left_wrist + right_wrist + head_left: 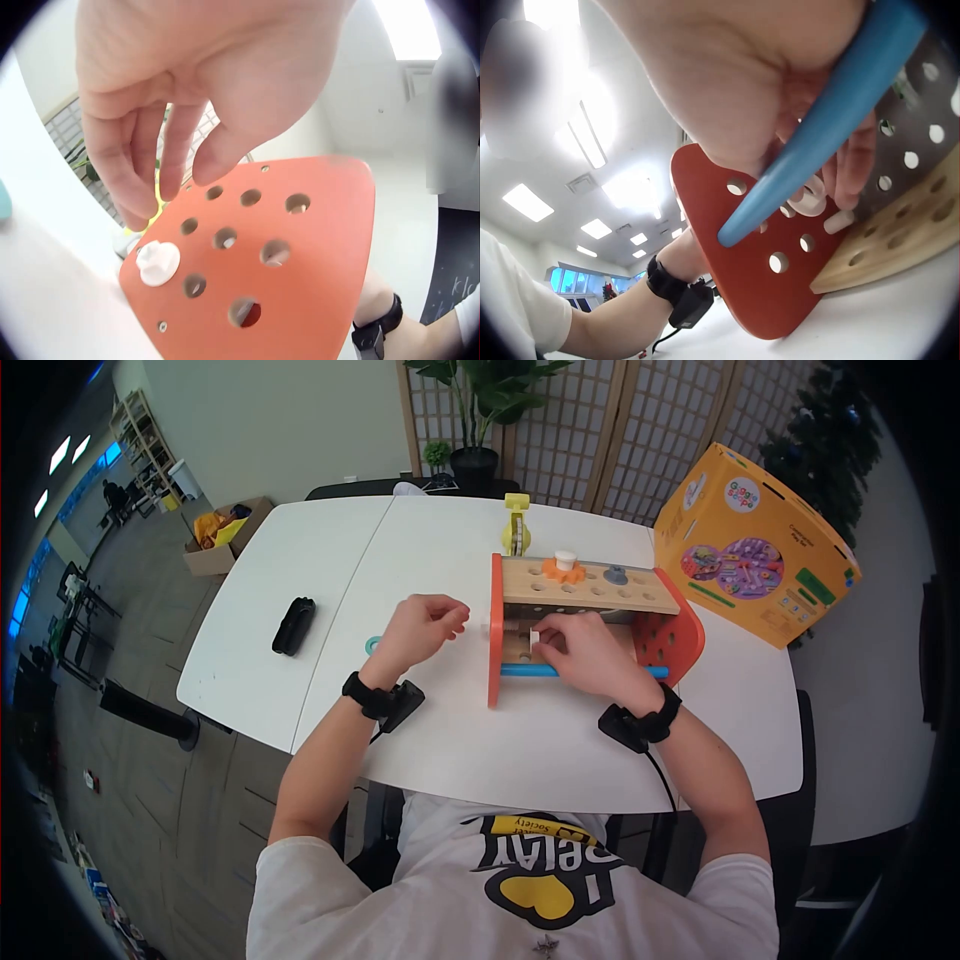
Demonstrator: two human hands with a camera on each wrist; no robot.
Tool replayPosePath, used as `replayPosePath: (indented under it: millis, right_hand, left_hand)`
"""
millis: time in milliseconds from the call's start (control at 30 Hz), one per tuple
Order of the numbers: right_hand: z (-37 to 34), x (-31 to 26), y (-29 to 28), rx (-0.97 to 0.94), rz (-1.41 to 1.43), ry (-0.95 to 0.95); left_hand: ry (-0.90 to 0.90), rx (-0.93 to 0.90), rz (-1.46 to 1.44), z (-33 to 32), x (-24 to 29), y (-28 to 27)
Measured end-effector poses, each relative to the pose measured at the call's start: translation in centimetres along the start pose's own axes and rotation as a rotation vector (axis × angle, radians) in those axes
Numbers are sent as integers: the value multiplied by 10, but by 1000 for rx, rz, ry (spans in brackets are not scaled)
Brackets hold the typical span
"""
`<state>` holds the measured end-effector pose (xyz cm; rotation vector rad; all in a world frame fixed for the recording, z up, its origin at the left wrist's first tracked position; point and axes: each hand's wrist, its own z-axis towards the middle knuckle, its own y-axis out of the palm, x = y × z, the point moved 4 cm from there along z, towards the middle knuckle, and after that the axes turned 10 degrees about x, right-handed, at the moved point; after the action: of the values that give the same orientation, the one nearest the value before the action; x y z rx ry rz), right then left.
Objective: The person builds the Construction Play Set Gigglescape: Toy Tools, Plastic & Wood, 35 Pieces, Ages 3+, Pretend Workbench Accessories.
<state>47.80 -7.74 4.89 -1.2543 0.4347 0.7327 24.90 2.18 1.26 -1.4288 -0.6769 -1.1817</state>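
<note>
A toy workbench with red perforated end panels (322, 247) and a wooden top (590, 592) stands on the table. The head of a white bolt (157, 264) sits in a hole of the left panel. Its shaft (840, 221) sticks out on the inner side. My left hand (425, 632) hovers just outside that panel, fingers loosely bent with nothing between them. Reaching in over the blue bar (825, 112), my right hand (588, 650) pinches a white nut (808, 199) close to the shaft; its fingers partly hide the nut.
An orange gear with a white bolt (565, 565) and a grey piece (616, 574) sit on the workbench top. Behind it stands a yellow toy (516, 528). A yellow-orange box (750, 550) is at the right, a black case (294, 626) at the left, a teal ring (372, 645) nearer.
</note>
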Motion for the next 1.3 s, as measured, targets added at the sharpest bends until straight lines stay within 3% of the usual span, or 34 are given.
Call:
replayPosePath:
  millis: [200, 300, 800, 1300]
  right_hand:
    - [22, 17, 16, -161, -168, 189]
    - [31, 24, 28, -193, -236, 194]
    - [42, 31, 44, -47, -185, -17]
    - [49, 44, 58, -222, -368, -9]
  left_hand:
    - [-12, -78, 147, -2, -9, 19]
    - [36, -60, 196, -4, -5, 20]
    - [59, -22, 218, -5, -2, 23]
    - [47, -28, 262, -8, 11, 25]
